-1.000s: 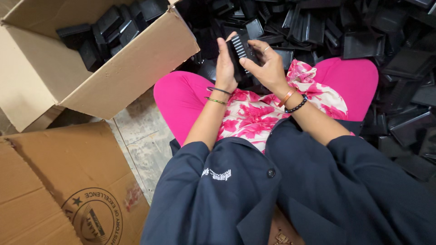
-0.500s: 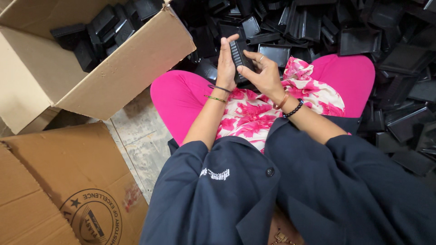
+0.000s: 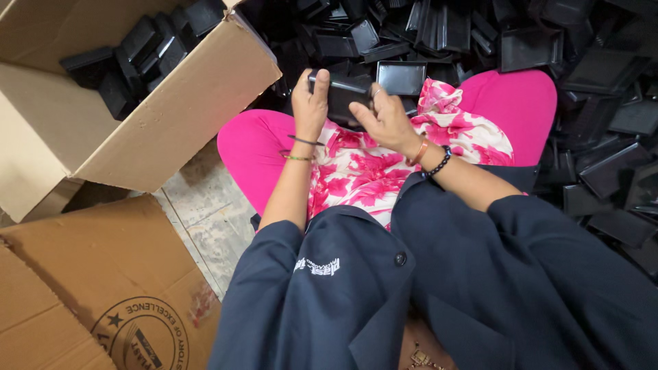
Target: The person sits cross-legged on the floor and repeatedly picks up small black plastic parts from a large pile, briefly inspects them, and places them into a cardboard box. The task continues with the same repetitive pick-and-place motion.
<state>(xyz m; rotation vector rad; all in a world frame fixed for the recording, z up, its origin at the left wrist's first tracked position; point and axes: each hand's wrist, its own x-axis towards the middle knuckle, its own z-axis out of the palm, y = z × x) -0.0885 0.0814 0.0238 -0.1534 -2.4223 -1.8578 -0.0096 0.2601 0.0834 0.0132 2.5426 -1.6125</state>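
1. The person sits on the floor (image 3: 205,226), and both hands meet over the lap. The left hand (image 3: 310,103) and the right hand (image 3: 387,122) hold a small stack of black trays (image 3: 343,96) between them, just above the pink flowered cloth (image 3: 370,178).
2. The left fingers are closed round the stack's left end, thumb on top. The right fingers (image 3: 375,92) are curled and clamped on its right end. Neither hand is loose.
3. The stack is held in the air, touching nothing else, just beside the edge of the heap of trays (image 3: 548,82) that spreads across the floor ahead and to the right.
4. What might go wrong, as I judge it: the trays look thin and slick, so a slack grip could let the stack fan apart and spill into the lap. The heap stands close, and a knock from an elbow could send loose trays sliding.
5. The cardboard box (image 3: 157,130) to the left is open, with trays stacked in rows inside; its near wall leans toward the knee.
6. The trays are shallow, rectangular, glossy black plastic with raised rims. The box is plain brown board, matt and creased. A flattened sheet of cardboard (image 3: 82,288) lies at the near left, on worn pale floor tiles.
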